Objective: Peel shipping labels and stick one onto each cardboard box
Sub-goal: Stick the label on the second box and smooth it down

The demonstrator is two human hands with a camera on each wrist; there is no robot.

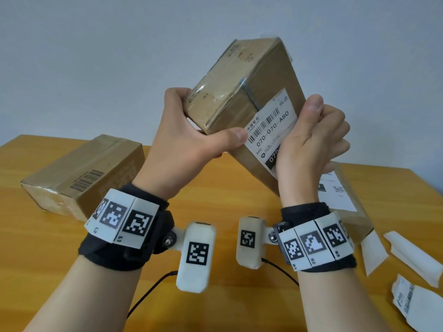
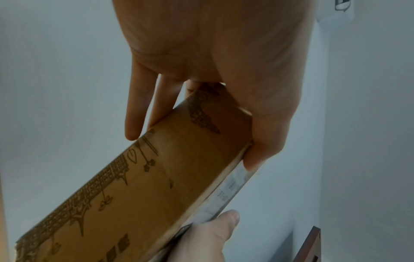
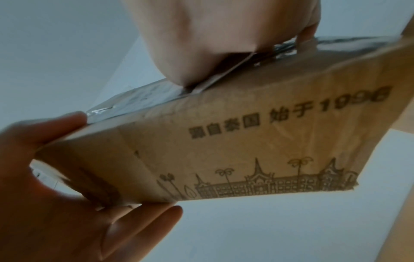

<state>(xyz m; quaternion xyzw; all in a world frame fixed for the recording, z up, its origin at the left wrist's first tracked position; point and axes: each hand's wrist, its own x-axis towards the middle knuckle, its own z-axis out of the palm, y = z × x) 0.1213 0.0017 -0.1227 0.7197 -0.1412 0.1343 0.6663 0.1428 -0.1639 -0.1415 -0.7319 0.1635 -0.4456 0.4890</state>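
Both hands hold a brown cardboard box (image 1: 239,75) tilted in the air above the table. A white shipping label (image 1: 271,125) reading 070-070-A80 is on the face toward me. My left hand (image 1: 191,130) grips the box's lower left corner, thumb on the label's corner. Its fingers (image 2: 139,109) lie along the opposite face. My right hand (image 1: 314,140) is curled into a fist, holds nothing, and presses on the label's lower right part. In the right wrist view the fist (image 3: 212,44) bears on the label (image 3: 139,95), above the box's printed side (image 3: 246,141).
On the wooden table (image 1: 227,200), a second cardboard box (image 1: 81,176) with a barcode lies at the left. Another box with a white label (image 1: 345,195) sits at the right, behind my right wrist. Peeled backing strips (image 1: 412,255) and a folded label sheet (image 1: 412,300) lie at the right edge.
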